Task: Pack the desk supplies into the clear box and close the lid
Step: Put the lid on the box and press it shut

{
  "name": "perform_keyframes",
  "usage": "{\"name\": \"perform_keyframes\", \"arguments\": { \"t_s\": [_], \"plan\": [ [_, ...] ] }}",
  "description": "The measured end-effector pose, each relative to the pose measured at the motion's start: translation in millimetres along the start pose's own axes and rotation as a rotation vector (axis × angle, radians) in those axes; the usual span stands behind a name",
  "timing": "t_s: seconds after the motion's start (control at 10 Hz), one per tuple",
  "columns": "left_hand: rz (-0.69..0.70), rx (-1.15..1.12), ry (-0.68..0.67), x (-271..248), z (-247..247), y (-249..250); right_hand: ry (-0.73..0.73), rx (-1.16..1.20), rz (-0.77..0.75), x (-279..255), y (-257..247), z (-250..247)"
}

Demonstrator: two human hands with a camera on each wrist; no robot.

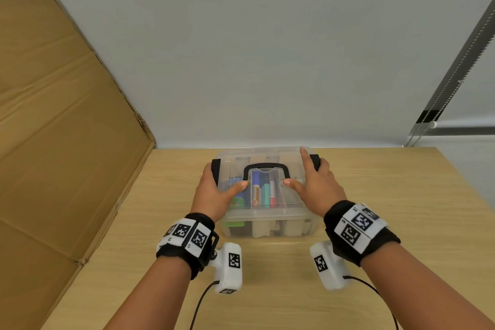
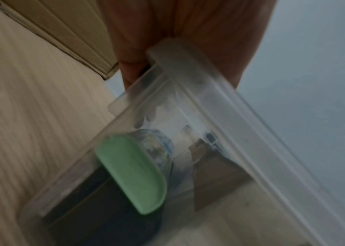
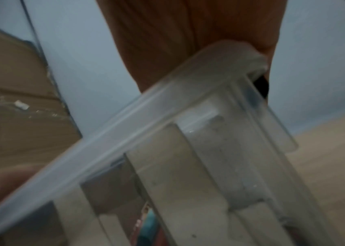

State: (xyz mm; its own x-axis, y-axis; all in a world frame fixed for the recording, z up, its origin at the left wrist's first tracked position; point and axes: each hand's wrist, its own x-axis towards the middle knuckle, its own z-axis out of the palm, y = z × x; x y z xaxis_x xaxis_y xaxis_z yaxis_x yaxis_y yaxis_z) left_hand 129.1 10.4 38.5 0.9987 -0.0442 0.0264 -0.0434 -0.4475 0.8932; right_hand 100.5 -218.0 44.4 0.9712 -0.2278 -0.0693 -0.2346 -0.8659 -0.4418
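Both hands seat the lid (image 1: pixel 267 158) on the clear box (image 1: pixel 267 228).
Left hand (image 1: pixel 214 193) and right hand (image 1: pixel 313 185), fingers wrapped over the black end clips (image 1: pixel 216 169), should press evenly until both snap.

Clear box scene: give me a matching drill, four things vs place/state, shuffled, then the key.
Things:
1. lid
2. carry handle
3. left hand
4. green item

Places/states:
A. folded flat, black, on the lid's top
B. inside the clear box, near its left end
C. on the box, markers visible through it
D. at the box's left-end clip, thumb on top

Pairs: 1-C, 2-A, 3-D, 4-B
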Motion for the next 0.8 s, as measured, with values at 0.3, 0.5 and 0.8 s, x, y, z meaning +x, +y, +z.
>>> {"name": "perform_keyframes", "arguments": {
  "t_s": [0.3, 0.5, 0.8],
  "plan": [
    [-0.016, 0.22, 0.025, 0, -1, -3, 0.093, 0.149, -0.017, -8, 5, 1],
    [0.056, 0.599, 0.191, -4, -1, 3, 0.132, 0.356, 0.007, -17, 9, -2],
    [-0.042, 0.216, -0.027, -93, -23, -36, -0.043, 0.457, 0.051, -112, 47, 26]
  ]
}}
